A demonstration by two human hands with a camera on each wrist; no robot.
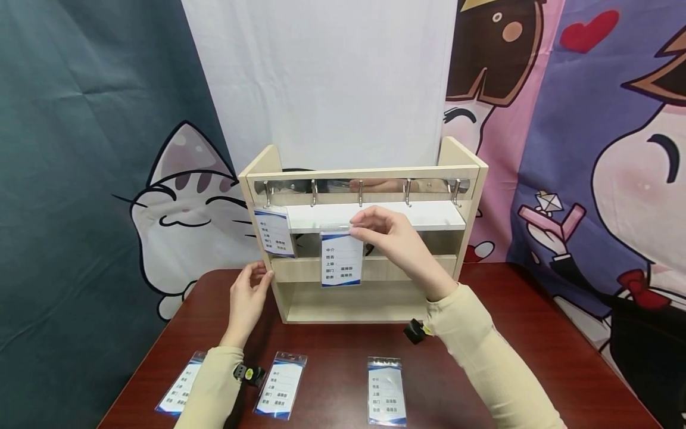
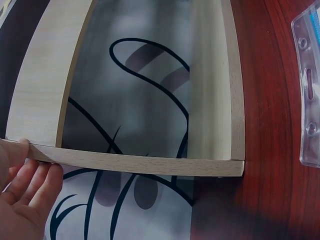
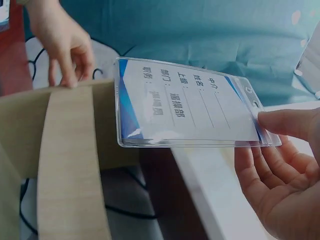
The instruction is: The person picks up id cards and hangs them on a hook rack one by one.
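My right hand (image 1: 393,241) pinches an ID badge (image 1: 341,262) in a clear sleeve by its top right corner. The badge hangs upright in front of the wooden shelf (image 1: 370,173), below its row of metal hooks. In the right wrist view the thumb lies over the slotted end of the badge (image 3: 175,102), fingers beneath. My left hand (image 1: 249,298) holds the shelf's left side panel (image 2: 145,162), thumb on the edge and fingers along the outer face. Another badge (image 1: 275,232) hangs under the leftmost hook (image 1: 267,193).
On the dark red table (image 1: 327,345) lie three more badges: one by the left forearm (image 1: 183,384), one at centre left (image 1: 281,386) and one at centre right (image 1: 387,392). Four other hooks run along the metal strip (image 1: 334,186). Printed curtains hang behind.
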